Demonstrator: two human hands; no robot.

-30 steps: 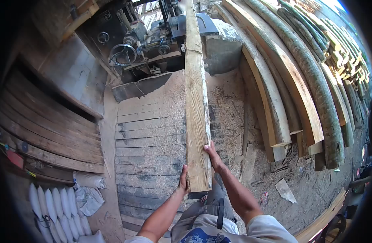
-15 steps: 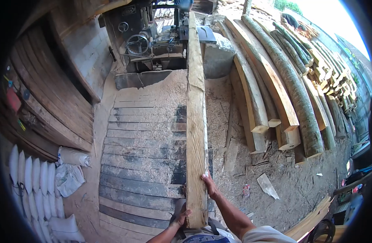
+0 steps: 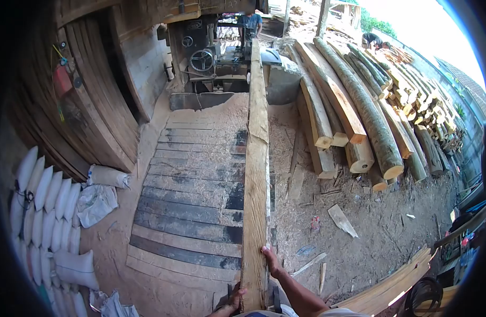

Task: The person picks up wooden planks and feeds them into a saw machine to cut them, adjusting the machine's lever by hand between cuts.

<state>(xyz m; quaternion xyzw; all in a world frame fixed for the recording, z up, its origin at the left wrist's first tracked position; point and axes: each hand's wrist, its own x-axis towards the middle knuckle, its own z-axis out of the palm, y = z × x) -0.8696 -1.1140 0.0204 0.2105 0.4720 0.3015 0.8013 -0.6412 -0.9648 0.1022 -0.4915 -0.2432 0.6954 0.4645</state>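
Note:
A long, rough-sawn wooden beam (image 3: 258, 174) runs straight out from my body to a sawing machine (image 3: 222, 53) with handwheels. My left hand (image 3: 235, 297) grips its near end on the left side, thumb over the top edge. Slightly farther along, my right hand (image 3: 272, 262) holds the right side, with the fingers partly hidden by the wood. The beam's far end reaches the machine's table, where a co-worker in a blue shirt (image 3: 251, 24) stands behind it.
Sawdust-covered planks (image 3: 193, 185) form the floor on the left. White sacks (image 3: 47, 211) are stacked beside leaning boards (image 3: 95, 90). Logs and squared timbers (image 3: 354, 100) lie to the right. A wood scrap (image 3: 342, 221) is on the dirt; another person (image 3: 372, 41) bends far off.
My view has tilted upward, bringing the co-worker behind the machine more into sight. Both hands stay on the beam and appear lower in view.

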